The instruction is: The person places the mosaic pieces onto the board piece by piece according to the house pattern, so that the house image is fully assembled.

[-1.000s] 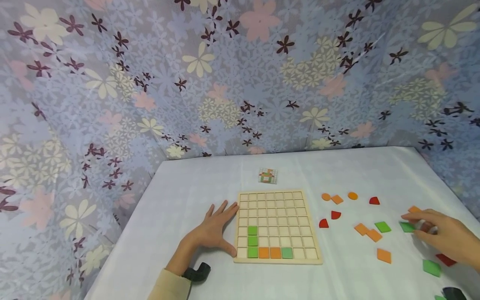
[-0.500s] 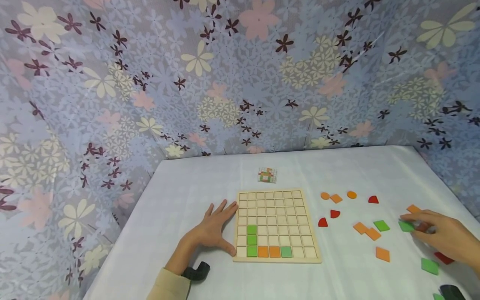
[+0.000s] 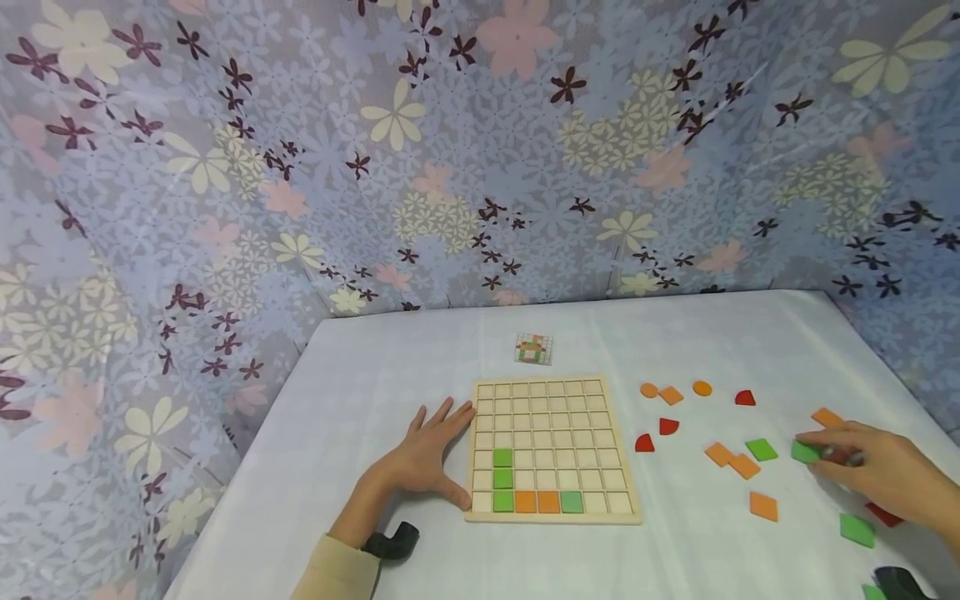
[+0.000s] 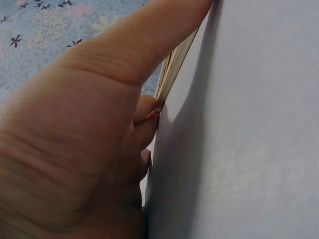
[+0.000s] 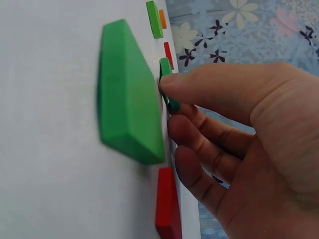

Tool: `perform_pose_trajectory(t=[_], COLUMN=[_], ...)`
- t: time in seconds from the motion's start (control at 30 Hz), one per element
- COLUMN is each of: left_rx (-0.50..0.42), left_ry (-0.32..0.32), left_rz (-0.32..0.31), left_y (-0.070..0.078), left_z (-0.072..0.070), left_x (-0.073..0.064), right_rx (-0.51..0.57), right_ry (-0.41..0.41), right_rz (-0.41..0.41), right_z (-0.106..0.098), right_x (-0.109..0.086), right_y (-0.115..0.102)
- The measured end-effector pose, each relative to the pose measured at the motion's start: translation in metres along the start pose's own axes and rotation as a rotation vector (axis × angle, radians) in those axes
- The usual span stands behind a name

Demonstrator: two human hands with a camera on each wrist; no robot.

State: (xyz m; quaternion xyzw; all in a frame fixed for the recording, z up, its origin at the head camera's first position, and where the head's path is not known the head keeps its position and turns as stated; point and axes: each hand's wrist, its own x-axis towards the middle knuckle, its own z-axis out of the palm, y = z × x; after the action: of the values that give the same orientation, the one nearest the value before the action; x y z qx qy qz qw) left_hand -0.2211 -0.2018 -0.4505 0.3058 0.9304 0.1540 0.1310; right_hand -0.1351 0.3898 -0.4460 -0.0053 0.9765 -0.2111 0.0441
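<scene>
My right hand [image 3: 885, 467] is at the right side of the table, pinching a green tile [image 3: 806, 452] between thumb and fingers. In the right wrist view this green tile [image 5: 165, 67] stands tilted at the thumb tip. My left hand [image 3: 420, 460] rests with spread fingers against the left edge of a wooden grid board [image 3: 547, 439]; the left wrist view shows the board's side [image 4: 175, 62] beside the thumb. Inside the board, a column of light green tiles [image 3: 502, 479] stands at the left, and two orange tiles [image 3: 537, 502] and a teal-green tile [image 3: 572, 502] continue the bottom row.
A small pattern card [image 3: 533, 349] lies behind the board. Loose orange diamonds [image 3: 763, 507], orange discs [image 3: 702, 388], red quarter-circles [image 3: 669, 427] and a light green tile [image 3: 761, 450] are scattered to the right. Another green tile [image 3: 857, 530] and a red piece [image 3: 885, 513] lie near my right wrist.
My right hand has shifted slightly left, and the green tile at its fingertips has moved with it and tilted. The left hand and board stay as they were.
</scene>
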Motion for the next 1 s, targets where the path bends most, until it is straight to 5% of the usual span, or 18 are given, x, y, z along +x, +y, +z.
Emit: perform_pose_trajectory(t=[0.43,0.73,1.0], left_rx=[0.001,0.006,-0.001], left_ry=[-0.001,0.004,0.003], left_rz=[-0.004,-0.005,0.003], left_y=[0.001,-0.001,0.001], left_z=[0.000,0.001,0.000], left_x=[0.000,-0.001,-0.001], right_rx=[0.026,0.107,0.143], right_ry=[-0.010,0.057,0.005], right_rz=[-0.042,-0.177,-0.166], right_z=[-0.002,-0.001,-0.005], right_x=[-0.003,-0.002,0.006], right_y=[-0.017,-0.029,-0.049])
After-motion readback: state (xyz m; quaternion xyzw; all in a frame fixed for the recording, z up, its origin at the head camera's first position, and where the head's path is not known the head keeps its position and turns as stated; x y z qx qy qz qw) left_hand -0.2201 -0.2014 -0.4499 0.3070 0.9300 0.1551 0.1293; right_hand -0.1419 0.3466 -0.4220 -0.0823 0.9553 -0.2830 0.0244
